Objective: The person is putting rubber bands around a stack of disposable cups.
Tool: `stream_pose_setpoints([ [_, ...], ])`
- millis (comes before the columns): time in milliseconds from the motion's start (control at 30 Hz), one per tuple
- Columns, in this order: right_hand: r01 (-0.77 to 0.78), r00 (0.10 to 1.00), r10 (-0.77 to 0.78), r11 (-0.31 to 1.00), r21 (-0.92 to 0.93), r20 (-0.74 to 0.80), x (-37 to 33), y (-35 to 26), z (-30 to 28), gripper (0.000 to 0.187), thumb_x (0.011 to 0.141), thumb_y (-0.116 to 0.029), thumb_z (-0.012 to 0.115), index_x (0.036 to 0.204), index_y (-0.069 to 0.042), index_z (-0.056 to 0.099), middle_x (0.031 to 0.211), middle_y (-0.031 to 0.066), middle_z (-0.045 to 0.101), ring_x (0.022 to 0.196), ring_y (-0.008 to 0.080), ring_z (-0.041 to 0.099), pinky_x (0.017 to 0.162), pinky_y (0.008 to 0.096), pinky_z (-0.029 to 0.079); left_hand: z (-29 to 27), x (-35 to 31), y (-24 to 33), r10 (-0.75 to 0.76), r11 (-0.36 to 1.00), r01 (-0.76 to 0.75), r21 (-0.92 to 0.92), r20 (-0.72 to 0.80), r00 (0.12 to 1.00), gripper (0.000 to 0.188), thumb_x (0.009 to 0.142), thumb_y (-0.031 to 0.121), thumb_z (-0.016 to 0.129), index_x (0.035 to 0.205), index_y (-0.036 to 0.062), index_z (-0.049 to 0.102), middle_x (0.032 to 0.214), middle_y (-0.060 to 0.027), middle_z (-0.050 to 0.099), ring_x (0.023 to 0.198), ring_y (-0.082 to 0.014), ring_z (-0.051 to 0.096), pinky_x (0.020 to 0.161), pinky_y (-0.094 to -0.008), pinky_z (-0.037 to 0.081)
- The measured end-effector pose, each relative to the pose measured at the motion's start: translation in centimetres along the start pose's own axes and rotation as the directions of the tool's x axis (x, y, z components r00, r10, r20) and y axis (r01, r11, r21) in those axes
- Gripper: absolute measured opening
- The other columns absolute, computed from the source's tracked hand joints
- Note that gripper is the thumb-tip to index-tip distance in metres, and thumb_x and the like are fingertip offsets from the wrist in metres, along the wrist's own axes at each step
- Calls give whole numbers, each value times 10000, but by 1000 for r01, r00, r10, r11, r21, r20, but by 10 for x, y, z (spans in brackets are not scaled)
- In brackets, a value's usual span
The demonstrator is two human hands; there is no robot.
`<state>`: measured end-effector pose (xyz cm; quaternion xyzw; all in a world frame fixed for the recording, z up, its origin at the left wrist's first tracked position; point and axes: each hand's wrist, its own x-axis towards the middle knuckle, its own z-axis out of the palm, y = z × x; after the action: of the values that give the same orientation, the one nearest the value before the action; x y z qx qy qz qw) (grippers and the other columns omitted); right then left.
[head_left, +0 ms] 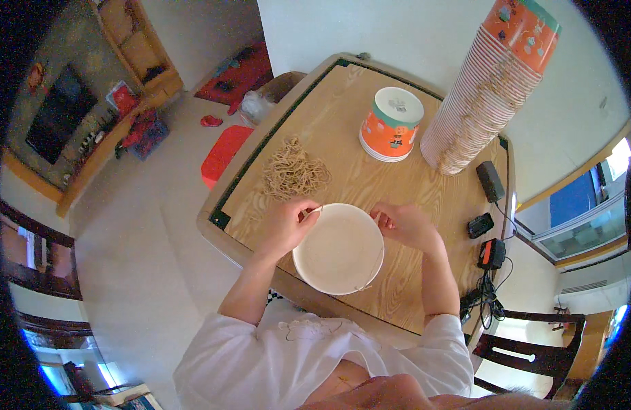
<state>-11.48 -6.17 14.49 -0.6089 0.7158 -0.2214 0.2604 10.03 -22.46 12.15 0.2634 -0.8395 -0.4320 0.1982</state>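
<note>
A white paper bucket [338,249] stands near the table's front edge, its round mouth facing up. At its upper left rim my left hand [292,224] is closed in a pinch, with a short bit of tan cord showing at the fingertips. My right hand [405,225] has its fingers curled together at the upper right rim; what they hold, if anything, is hidden. A thin tan cord [364,287] shows along the bucket's lower right rim. Beyond my left hand lies a loose tangle of tan paper cords [293,169].
Upside down at the back stands a short stack of orange and green buckets [390,126]. A tall leaning stack of buckets [483,96], with cords along its side, rises at the back right. Black chargers [491,254] and cables lie along the right edge. A red stool [225,154] stands left.
</note>
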Motion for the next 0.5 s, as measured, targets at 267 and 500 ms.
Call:
stream_pose_setpoints([
  [267, -34, 976, 34, 999, -4, 217, 16, 37, 38, 352, 735, -147, 659, 1065, -62, 567, 810, 117, 643, 718, 232, 639, 628, 349, 501, 11, -2, -26, -67, 989, 59, -134, -55, 996, 191, 843, 196, 588, 956, 48, 631, 787, -82, 621, 635, -159, 561, 593, -288, 449],
  [500, -481, 844, 245, 738, 472, 476, 3, 19, 36, 403, 894, -291, 500, 1242, -89, 499, 933, 91, 652, 754, 185, 632, 640, 320, 528, -21, -22, -40, -306, 952, 305, -22, -47, 951, 372, 895, 360, 506, 971, 10, 609, 797, -169, 630, 729, -282, 616, 641, -385, 467],
])
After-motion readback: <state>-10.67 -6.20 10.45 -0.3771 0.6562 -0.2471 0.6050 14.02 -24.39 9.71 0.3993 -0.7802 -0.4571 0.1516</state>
